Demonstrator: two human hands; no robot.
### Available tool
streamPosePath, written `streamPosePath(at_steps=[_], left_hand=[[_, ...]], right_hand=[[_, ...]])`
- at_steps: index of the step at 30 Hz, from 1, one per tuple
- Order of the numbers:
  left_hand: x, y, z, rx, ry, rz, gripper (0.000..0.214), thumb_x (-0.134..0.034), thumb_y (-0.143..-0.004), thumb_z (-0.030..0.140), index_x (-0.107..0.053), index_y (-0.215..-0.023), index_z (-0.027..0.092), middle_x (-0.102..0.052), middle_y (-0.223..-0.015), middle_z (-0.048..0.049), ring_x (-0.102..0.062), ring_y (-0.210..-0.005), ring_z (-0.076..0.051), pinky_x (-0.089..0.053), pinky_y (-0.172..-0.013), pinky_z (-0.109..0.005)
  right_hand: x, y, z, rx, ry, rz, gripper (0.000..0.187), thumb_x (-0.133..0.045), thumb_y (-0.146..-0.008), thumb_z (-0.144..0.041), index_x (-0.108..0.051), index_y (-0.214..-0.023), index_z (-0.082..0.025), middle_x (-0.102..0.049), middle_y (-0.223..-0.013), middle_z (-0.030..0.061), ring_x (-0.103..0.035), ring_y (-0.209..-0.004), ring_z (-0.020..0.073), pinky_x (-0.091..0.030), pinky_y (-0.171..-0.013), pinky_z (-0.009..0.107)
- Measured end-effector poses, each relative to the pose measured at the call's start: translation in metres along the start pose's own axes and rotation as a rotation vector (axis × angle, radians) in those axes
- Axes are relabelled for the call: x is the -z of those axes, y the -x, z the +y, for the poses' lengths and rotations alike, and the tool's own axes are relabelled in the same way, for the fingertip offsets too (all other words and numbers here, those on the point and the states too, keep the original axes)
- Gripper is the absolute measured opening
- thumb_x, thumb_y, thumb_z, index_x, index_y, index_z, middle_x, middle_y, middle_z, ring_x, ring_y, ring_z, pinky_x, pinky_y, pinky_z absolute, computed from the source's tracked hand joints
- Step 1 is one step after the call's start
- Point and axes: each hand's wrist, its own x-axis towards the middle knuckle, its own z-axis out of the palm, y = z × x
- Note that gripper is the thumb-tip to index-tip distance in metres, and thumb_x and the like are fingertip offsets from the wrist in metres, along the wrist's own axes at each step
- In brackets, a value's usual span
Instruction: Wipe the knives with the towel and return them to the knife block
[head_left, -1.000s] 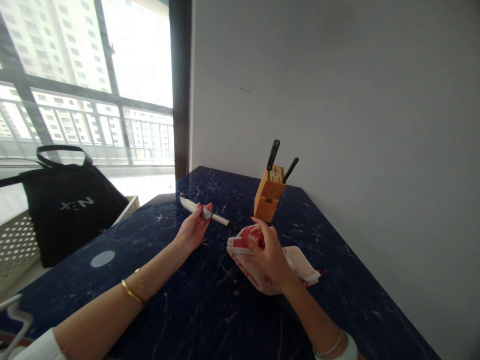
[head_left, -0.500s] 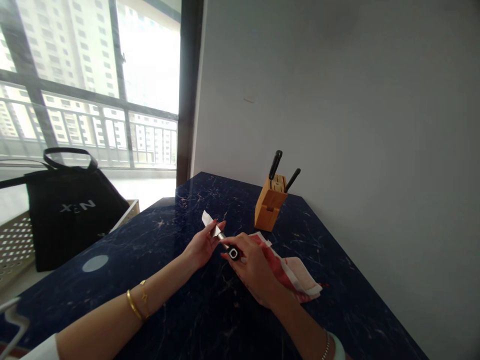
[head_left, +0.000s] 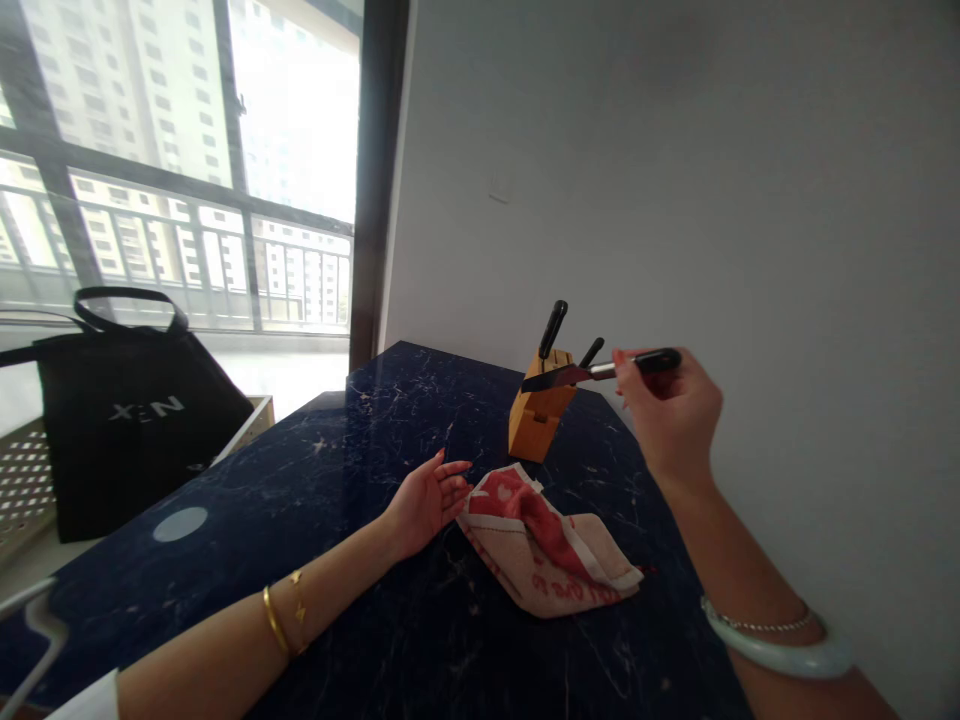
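My right hand (head_left: 670,418) is raised above the table and grips a knife (head_left: 592,372) by its black handle. The blade points left, its tip just over the top of the wooden knife block (head_left: 538,422). Two black handles stick out of that block. My left hand (head_left: 429,498) rests palm up on the dark blue marble table (head_left: 360,440), fingers apart and empty, touching the edge of a crumpled red and beige cloth (head_left: 544,552).
A black tote bag (head_left: 127,420) stands on a perforated white surface at the left, beyond the table's edge. A grey wall runs close along the table's right side. A window with railings fills the left background.
The knife passed from my left hand to my right, which let go of the cloth and lifted the knife up and right toward the block. My left hand dropped empty beside the cloth.
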Motion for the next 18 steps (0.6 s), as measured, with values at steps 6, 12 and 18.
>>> streamPosePath(at_steps=[6,12,18], left_hand=[[0.004,-0.005,-0.001,-0.011,-0.020,0.020,0.027,-0.050,-0.082,0.037,-0.061,-0.080,0.012,-0.056,-0.057,0.0007,-0.059,-0.058,-0.012,-0.044,-0.052,-0.020],[0.002,-0.003,-0.001,-0.011,-0.038,0.014,0.027,-0.050,-0.082,0.036,-0.060,-0.073,0.013,-0.052,-0.055,0.0013,-0.057,-0.055,-0.010,-0.041,-0.049,-0.019],[0.002,-0.003,-0.004,0.028,-0.081,0.001,0.029,-0.051,-0.081,0.037,-0.059,-0.068,0.013,-0.053,-0.055,0.0002,-0.056,-0.055,-0.012,-0.041,-0.051,-0.021]], right_hand=[[0.009,-0.057,0.006,0.042,0.116,0.128,0.029,-0.060,-0.072,-0.043,-0.046,-0.066,-0.019,-0.052,-0.047,-0.0051,-0.049,-0.035,0.0088,-0.035,-0.035,0.019],[0.012,-0.076,0.010,0.065,0.170,0.157,0.028,-0.060,-0.072,-0.040,-0.044,-0.063,-0.019,-0.050,-0.044,-0.0048,-0.050,-0.032,0.0104,-0.034,-0.030,0.018],[0.015,-0.076,0.008,0.065,0.232,0.110,0.027,-0.061,-0.071,-0.038,-0.043,-0.062,-0.020,-0.051,-0.042,-0.0045,-0.049,-0.030,0.0104,-0.035,-0.030,0.018]])
